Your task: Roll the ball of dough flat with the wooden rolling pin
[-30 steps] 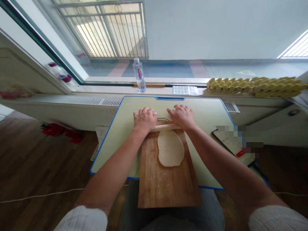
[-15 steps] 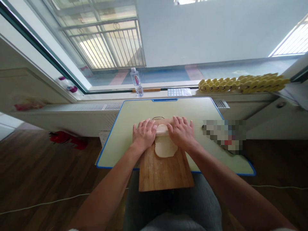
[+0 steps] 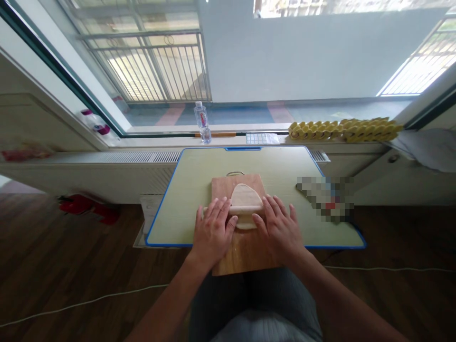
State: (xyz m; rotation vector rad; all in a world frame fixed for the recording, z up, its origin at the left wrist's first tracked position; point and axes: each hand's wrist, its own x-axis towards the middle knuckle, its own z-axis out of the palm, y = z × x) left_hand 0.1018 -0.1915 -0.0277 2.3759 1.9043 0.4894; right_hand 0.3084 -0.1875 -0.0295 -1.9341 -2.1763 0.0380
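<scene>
A thin, pale rolling pin point(image 3: 245, 209) lies crosswise over a flat sheet of dough point(image 3: 245, 194). My left hand point(image 3: 213, 228) is closed over the pin's left part, fingers forward over it and thumb on the near side. On the right part, my right hand point(image 3: 280, 225) holds it the same way. Dough shows on both sides of the pin, with a rounded far end and a shorter near end. Beneath it is a wooden cutting board point(image 3: 242, 259), its near end jutting past the table edge towards my lap.
The blue-edged folding table point(image 3: 192, 171) stands against the windowsill. A clear bottle point(image 3: 203, 123), a yellow folded strip point(image 3: 342, 130) and a blue-and-white sheet point(image 3: 261, 138) are on the sill. A blurred-out item point(image 3: 326, 197) lies at right. A red fire extinguisher point(image 3: 87, 208) is on the floor.
Both hands have drawn the rolling pin back towards me, from the dough's far part to its nearer part. More of the dough's far end now shows. The camera view has shifted slightly.
</scene>
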